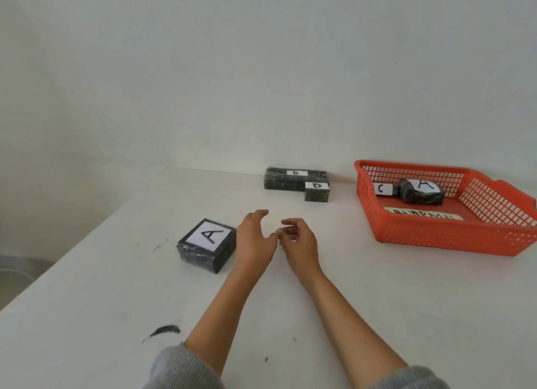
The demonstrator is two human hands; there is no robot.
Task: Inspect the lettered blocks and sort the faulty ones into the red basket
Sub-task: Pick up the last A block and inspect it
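Hands hover empty over the white table [348,301]: my left hand [254,240] spread loose just right of the A block [207,245], my right hand [299,240] half curled. B block [295,179] and D block [317,191] sit by the wall; the red basket [436,237] holds two blocks.

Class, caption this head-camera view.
Both empty hands, left and right, hover beside block A; red basket holds two blocks.
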